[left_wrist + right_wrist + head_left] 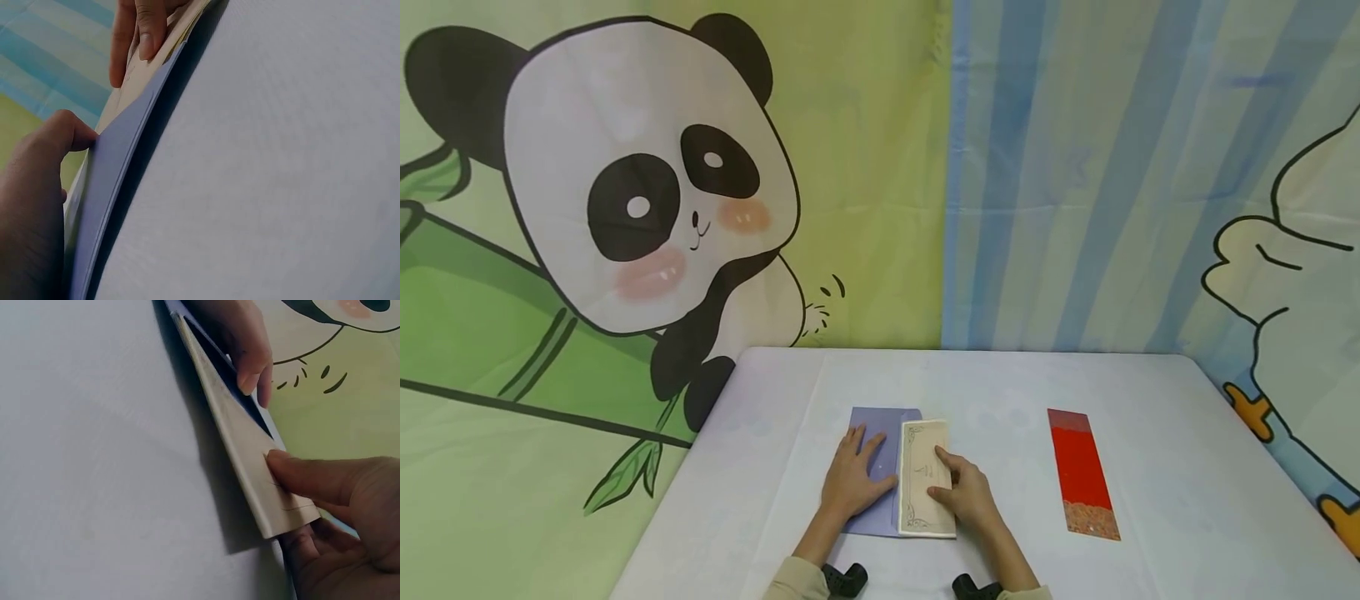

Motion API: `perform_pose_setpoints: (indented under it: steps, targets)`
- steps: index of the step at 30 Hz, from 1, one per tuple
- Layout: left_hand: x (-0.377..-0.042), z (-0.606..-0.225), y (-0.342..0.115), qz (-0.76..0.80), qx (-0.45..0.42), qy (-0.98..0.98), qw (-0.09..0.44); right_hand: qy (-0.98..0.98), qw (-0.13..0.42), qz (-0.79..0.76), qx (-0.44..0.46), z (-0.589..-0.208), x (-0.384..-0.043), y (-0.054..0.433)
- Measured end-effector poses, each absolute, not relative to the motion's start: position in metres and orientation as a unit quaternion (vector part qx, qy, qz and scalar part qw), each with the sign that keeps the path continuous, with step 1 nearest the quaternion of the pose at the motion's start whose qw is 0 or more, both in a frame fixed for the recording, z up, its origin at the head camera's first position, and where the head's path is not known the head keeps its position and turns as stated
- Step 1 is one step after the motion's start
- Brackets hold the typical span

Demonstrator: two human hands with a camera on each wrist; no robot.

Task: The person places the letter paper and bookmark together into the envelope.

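A purple folder [883,472] lies on the white table, and a thin cream booklet [917,475] with an ornate printed border covers its right part. My left hand [852,477] rests with spread fingers on the purple left part, its thumb pointing toward the booklet. From the right, my right hand [967,493] grips the booklet's outer edge. In the right wrist view, the thumb [290,472] presses on the booklet's face while other fingers are under the edge. That edge is tilted up off the table, with shadow below it.
Farther right on the white table [1000,417] lies a red strip [1082,471] with a patterned gold-brown lower end. Behind the table hangs a printed backdrop [872,167] with a panda and blue stripes.
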State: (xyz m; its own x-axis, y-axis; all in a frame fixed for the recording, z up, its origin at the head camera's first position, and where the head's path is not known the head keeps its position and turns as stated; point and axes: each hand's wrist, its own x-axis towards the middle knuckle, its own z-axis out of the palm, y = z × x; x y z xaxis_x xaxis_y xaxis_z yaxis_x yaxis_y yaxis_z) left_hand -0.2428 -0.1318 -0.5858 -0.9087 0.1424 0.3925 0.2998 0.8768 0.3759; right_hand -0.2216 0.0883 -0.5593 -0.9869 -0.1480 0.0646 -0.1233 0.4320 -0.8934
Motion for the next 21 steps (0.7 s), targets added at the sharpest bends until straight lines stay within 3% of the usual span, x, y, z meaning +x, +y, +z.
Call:
perform_pose_setpoints:
  steps: [21]
  targets:
    - [-0.242, -0.585, -0.132, -0.212, -0.114, -0.956, 0.166, 0.871, -0.008, -0.489, -0.04, -0.549, -0.225, 0.075]
